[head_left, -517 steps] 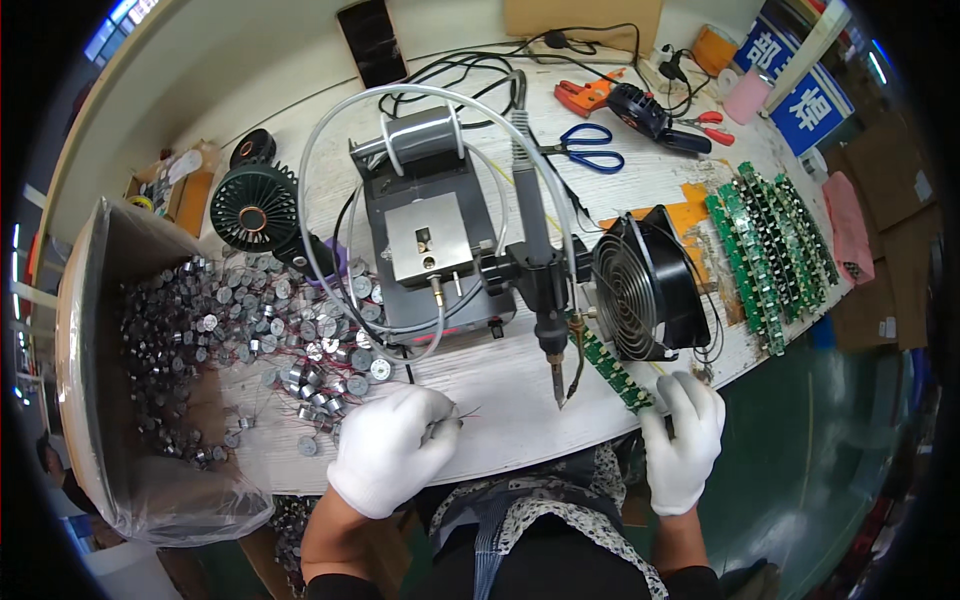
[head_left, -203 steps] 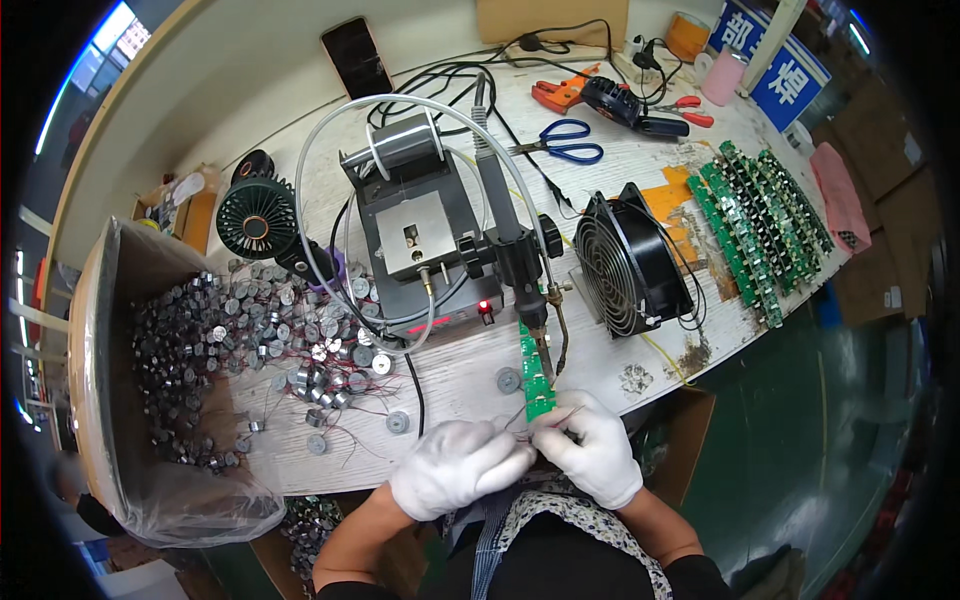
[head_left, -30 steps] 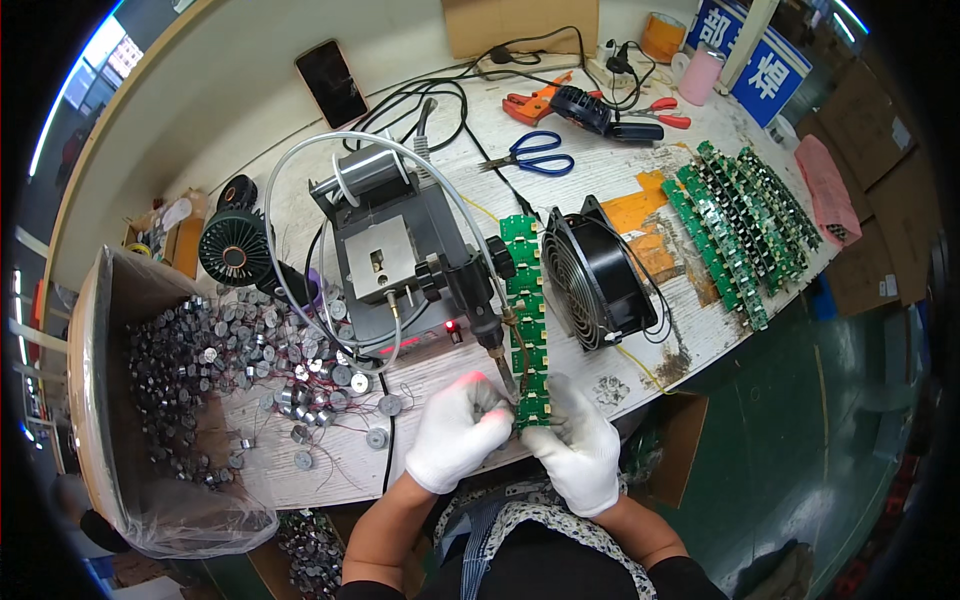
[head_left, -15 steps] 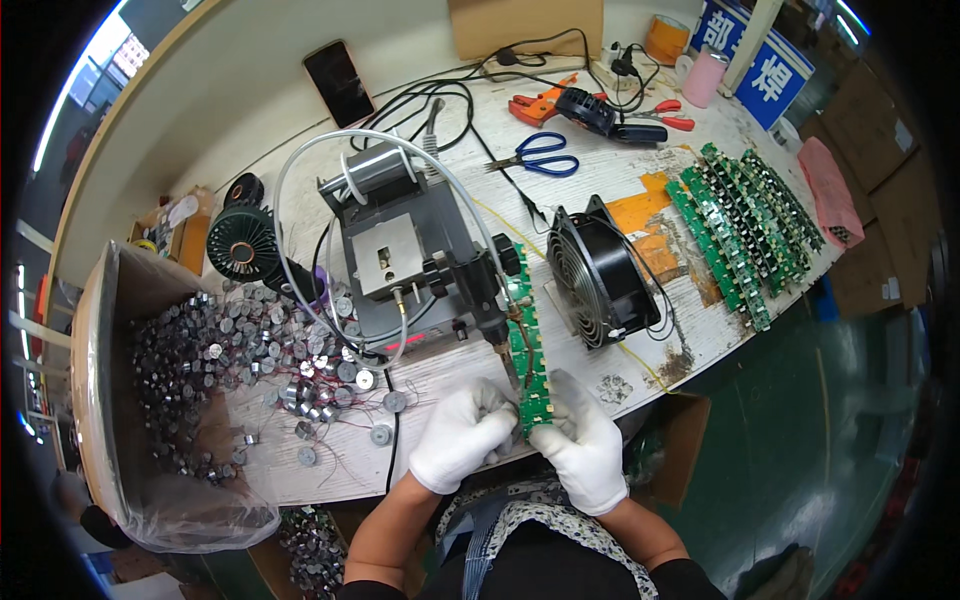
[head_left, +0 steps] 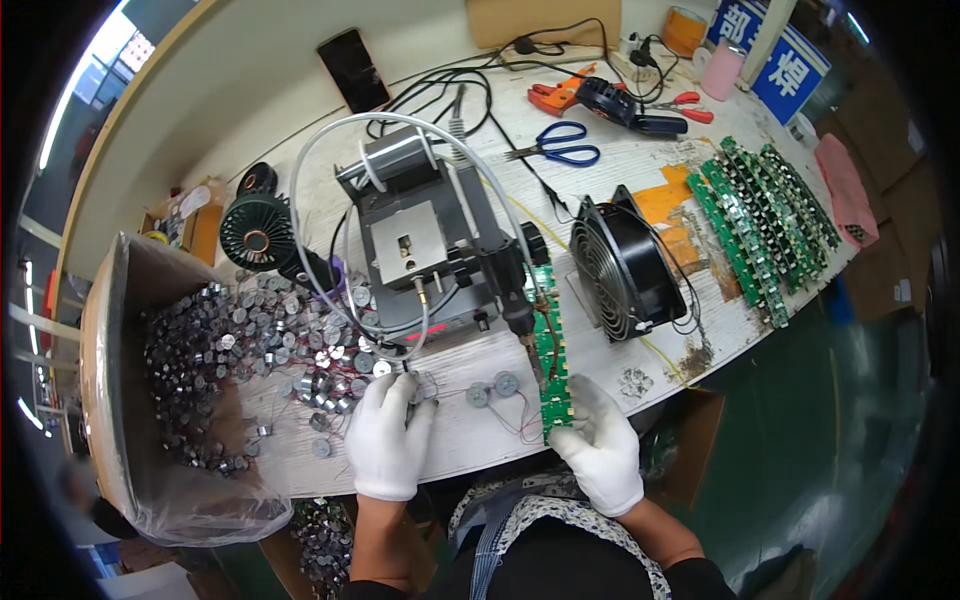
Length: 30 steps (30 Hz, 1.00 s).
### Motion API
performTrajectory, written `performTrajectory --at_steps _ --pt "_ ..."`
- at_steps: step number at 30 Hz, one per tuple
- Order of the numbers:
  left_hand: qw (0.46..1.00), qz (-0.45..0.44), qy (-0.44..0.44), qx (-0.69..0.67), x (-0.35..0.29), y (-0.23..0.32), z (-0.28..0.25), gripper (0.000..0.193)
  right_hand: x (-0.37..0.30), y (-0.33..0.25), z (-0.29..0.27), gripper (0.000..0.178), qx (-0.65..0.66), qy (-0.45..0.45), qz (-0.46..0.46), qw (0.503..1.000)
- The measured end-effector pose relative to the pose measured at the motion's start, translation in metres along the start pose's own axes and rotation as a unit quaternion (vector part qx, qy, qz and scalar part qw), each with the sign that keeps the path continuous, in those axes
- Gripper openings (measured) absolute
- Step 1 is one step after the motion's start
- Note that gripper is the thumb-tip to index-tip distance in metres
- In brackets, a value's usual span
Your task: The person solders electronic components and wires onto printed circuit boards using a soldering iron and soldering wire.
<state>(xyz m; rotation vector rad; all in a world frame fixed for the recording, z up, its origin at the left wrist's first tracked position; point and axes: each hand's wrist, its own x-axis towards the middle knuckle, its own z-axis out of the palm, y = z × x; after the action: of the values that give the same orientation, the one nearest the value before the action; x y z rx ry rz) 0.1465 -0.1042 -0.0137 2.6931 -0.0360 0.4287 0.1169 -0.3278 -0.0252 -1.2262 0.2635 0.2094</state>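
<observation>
My right hand, in a white glove, grips the near end of a long green circuit board between thumb and fingers. The board lies under the soldering head of a bench soldering machine. Thin wires run from the board's near end toward two small round motors on the table. My left hand, gloved too, rests farther left, with thumb and fingers apart. Beside its fingertips lies another round motor, partly covered by the hand.
A plastic-lined box and loose motors fill the left side. A black square fan stands right of the board, with stacked circuit boards beyond. Blue-handled scissors, pliers, cables and a phone lie behind.
My left hand has left the board and moved left to the loose motors. Two wired motors now show beside the board. My right hand keeps its grip; the whole view has shifted slightly.
</observation>
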Motion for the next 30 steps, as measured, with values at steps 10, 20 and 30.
performTrajectory --at_steps 10,20,30 --pt "0.989 -0.048 0.035 -0.137 -0.012 -0.002 0.010 0.049 -0.002 0.005 -0.009 0.031 -0.122 0.010 0.000 0.993" --pt "0.956 0.141 -0.018 -0.258 -0.035 0.043 0.037 0.097 0.005 0.005 -0.014 0.026 -0.307 -0.076 -0.192 0.929" --pt "0.940 0.244 -0.059 -0.233 -0.031 0.029 0.037 0.105 0.006 -0.004 -0.012 0.017 -0.303 -0.088 -0.153 0.937"
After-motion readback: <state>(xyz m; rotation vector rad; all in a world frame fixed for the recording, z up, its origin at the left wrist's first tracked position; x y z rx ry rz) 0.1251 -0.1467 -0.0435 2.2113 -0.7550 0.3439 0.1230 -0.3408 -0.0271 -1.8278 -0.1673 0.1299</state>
